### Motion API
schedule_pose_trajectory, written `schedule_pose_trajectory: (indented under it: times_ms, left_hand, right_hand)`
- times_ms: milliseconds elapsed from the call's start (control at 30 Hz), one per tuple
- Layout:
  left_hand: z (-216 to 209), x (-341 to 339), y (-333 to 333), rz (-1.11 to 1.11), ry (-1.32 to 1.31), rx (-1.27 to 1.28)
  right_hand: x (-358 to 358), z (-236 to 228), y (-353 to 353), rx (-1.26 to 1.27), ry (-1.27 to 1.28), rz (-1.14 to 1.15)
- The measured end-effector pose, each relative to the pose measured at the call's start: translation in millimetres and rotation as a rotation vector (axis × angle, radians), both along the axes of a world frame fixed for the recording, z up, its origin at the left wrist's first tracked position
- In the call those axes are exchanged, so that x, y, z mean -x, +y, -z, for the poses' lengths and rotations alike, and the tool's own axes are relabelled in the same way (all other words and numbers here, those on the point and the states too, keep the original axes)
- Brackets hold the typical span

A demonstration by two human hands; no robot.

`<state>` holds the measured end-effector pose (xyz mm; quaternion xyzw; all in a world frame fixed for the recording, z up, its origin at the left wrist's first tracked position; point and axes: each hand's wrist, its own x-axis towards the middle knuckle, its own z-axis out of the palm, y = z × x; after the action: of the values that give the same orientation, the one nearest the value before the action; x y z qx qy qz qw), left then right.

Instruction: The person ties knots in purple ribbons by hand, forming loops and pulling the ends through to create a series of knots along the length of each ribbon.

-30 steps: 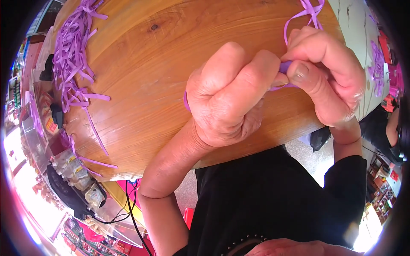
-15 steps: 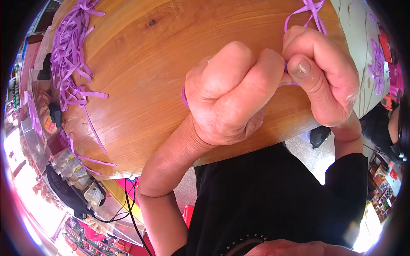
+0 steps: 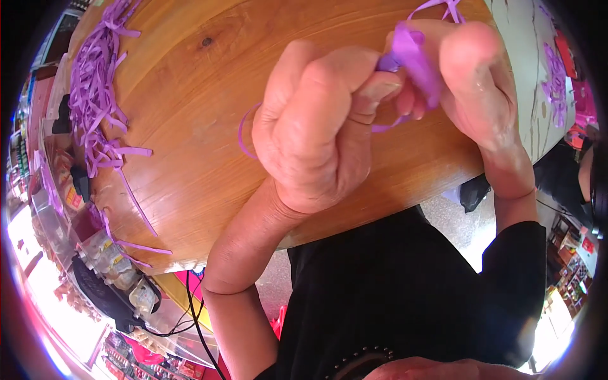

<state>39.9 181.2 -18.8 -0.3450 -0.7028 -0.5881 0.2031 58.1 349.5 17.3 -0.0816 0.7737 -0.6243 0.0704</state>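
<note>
Closest in, just past twelve o'clock, here's the left hand [image 3: 310,123], thumb and forefinger pinched on a purple ribbon [image 3: 415,54], the other fingers folded! That ribbon sits between the two hands at about one o'clock, a broad loop of it blurring across the front of the right hand [image 3: 472,88], over towards two. Is the right hand clamping it? I cannot tell; its fingers are bent, but the blur hides the contact. Delicate stuff, and I'd say it calls for a firm left pinch close to the fold, the right doing the turning, the band lying flat so no twist creeps in, the pull even and never hard enough to crush the loop. Watch the thin purple curve [image 3: 241,136] at the left hand's own nine o'clock: it could snag on a knuckle, so it wants room. Underneath, the wooden table [image 3: 202,114]. A stray strand [image 3: 136,202] lies out at nine, best left well clear of the fingers; at ten, a tangled purple pile [image 3: 98,82], well apart from the hands. More loose strands [image 3: 453,9] lie beyond the right hand at one, and past the table's edge at two, a purple bundle [image 3: 555,95] on a pale veined surface [image 3: 529,57].
</note>
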Motion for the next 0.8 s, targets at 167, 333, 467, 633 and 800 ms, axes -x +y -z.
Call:
schedule_pose_trajectory:
  times_ms: [167,333,467,633,800]
  left_hand:
    - [-1,-3,-3,-0.032,-0.084,-0.044]
    - [-6,-4,-9,-0.042,-0.164,0.036]
    - [-1,-2,-8,-0.043,-0.162,-0.026]
    - [0,0,-13,-0.132,-0.281,-0.023]
    - [-5,0,-10,-0.155,-0.392,-0.071]
  right_hand:
    - [10,-2,3,0.103,-0.027,-0.022]
    - [8,-12,-3,0.017,-0.062,-0.029]
    - [8,-15,-7,0.204,0.038,-0.066]
    - [18,-45,-11,-0.074,-0.136,0.108]
    - [17,-57,2,-0.013,-0.235,0.151]
